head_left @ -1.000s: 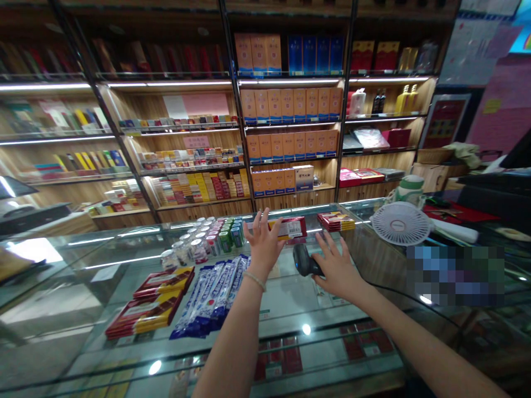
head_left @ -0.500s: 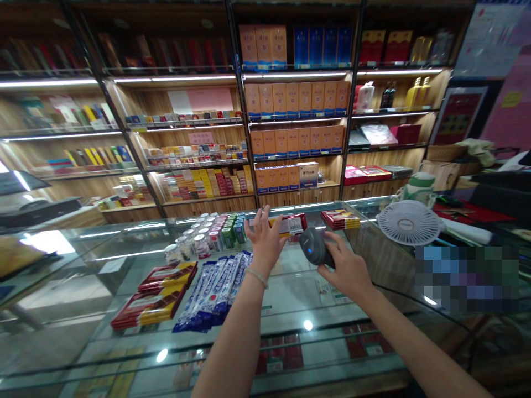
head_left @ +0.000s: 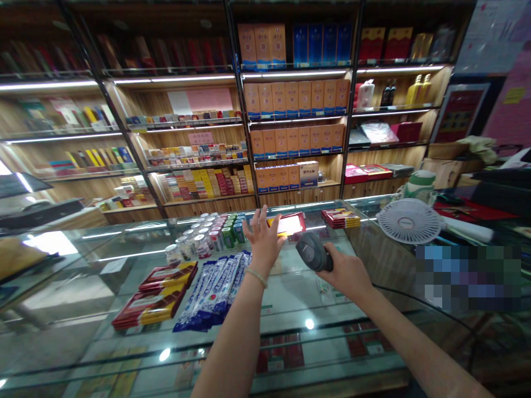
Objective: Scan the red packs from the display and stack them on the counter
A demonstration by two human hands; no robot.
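My left hand (head_left: 265, 246), a beaded bracelet (head_left: 256, 276) on its wrist, is at the left end of a red and yellow chocolate bar packet (head_left: 293, 224). Thumb and index finger seem to pinch this end while the other fingers are spread upward; the grip is partly hidden. Bright light washes over the packet's face. My right hand (head_left: 346, 272) is wrapped around the handle of a dark grey barcode scanner (head_left: 311, 251). The scanner's head lies just below the packet, apart from it.
On the glass counter are blue snack sticks (head_left: 215, 290), chocolate bar stacks (head_left: 153, 301), small jars (head_left: 202, 246) and another chocolate stack (head_left: 340, 218). A white fan (head_left: 409, 222) and a green-topped bottle (head_left: 420, 188) are at right. A black cable (head_left: 431, 305) crosses there. Stocked shelves (head_left: 296, 119) stand behind.
The scanner has turned and shifted slightly left; its blue light no longer shows. A bright glow now covers the packet's face, where a barcode label was visible. My left hand has barely moved.
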